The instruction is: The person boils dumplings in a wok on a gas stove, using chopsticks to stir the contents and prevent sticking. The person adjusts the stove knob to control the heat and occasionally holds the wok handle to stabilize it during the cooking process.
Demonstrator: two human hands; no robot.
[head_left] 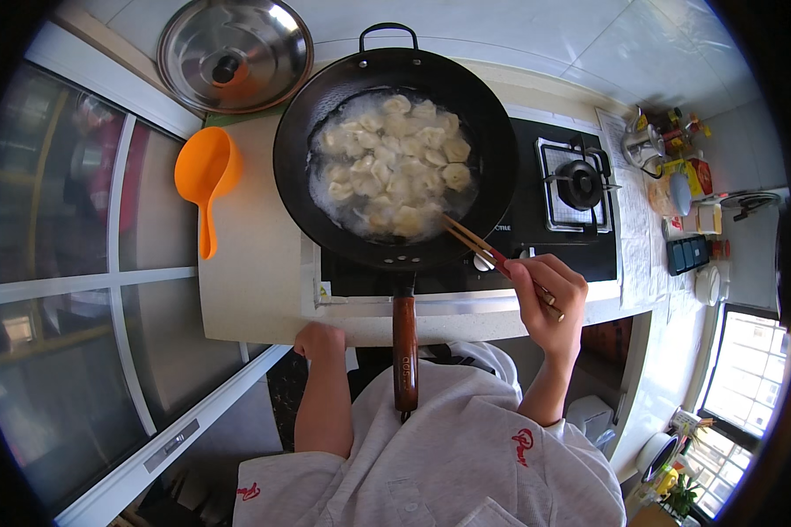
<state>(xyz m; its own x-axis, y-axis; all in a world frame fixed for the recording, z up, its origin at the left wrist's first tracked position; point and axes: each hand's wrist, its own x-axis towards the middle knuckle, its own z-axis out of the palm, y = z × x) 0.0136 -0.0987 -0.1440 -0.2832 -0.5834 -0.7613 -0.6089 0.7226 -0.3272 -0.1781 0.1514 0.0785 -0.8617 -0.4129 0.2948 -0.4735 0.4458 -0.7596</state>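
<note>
In my right hand (554,299) is a pair of wooden chopsticks (483,243), red along part of their length. Their tips reach into the near right part of a black wok (492,132). Pale dumplings (395,162) crowd the cloudy, foaming water in it. The wok's brown wooden handle (405,342) points toward my body, and neither hand touches it. My left hand (321,339) rests at the counter's front edge, left of the handle. Its fingers are curled into a fist, and I see nothing in it.
An orange ladle (209,171) lies on the counter (250,290) left of the wok. Behind it leans a shiny metal lid (235,57). At the right is a second burner (580,183) on the black stove, with jars and packages (685,193) beyond. A glass sliding door (53,202) borders the left.
</note>
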